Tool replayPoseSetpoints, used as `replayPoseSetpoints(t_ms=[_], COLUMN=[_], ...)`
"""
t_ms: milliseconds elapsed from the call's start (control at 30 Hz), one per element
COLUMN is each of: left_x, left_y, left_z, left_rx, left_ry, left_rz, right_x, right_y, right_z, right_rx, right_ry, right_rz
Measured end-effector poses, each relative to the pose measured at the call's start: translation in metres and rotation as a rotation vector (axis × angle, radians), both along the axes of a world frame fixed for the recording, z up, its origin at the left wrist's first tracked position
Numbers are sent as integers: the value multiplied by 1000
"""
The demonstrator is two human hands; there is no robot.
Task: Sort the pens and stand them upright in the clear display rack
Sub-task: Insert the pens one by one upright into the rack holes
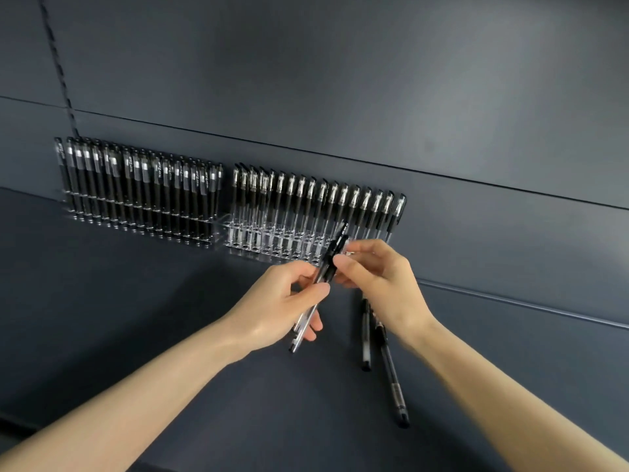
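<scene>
Dark grey surface [136, 301] carries two loose pens [391, 369] nearest, lying side by side right of its middle, just left of the right forearm, with their far ends hidden under the right hand [377, 277]. Beyond them the left hand [275, 311] curls its fingers round the clear barrels of a small bunch of pens [304, 321], held aslant above the surface; how many cannot be told. The right hand's thumb and fingertips pinch the black upper end of that bunch. Along the back edge stand two clear racks. The right rack [272, 248] holds upright black-capped pens [340, 199] in its rear row and at its left end, with open holes in front. The left rack [204, 238] is packed with upright black pens [136, 178].
</scene>
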State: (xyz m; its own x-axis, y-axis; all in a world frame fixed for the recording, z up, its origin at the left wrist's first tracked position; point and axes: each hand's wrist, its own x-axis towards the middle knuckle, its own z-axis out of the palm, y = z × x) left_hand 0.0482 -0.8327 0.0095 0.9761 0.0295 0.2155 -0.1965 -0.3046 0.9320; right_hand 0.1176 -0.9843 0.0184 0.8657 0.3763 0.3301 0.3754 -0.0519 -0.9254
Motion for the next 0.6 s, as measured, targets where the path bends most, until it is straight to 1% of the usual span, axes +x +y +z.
replayPoseSetpoints(t_ms=[100, 267, 333, 400, 533, 600], left_x=[6, 24, 35, 47, 65, 68], left_y=[19, 65, 86, 104, 128, 133], left_z=[4, 7, 6, 4, -2, -8], left_rx=[-80, -184, -134, -56, 86, 56], left_ry=[-42, -67, -92, -141, -238, -287], left_rz=[27, 25, 60, 113, 181, 224], right_x=[4, 19, 27, 35, 45, 49], right_y=[24, 69, 84, 97, 117, 125], right_z=[10, 19, 24, 29, 37, 40], right_rx=[97, 171, 205, 213, 98, 96], right_ry=[-5, -18, -25, -80, -292, -368], right_rz=[-6, -60, -101, -167, -360, -432])
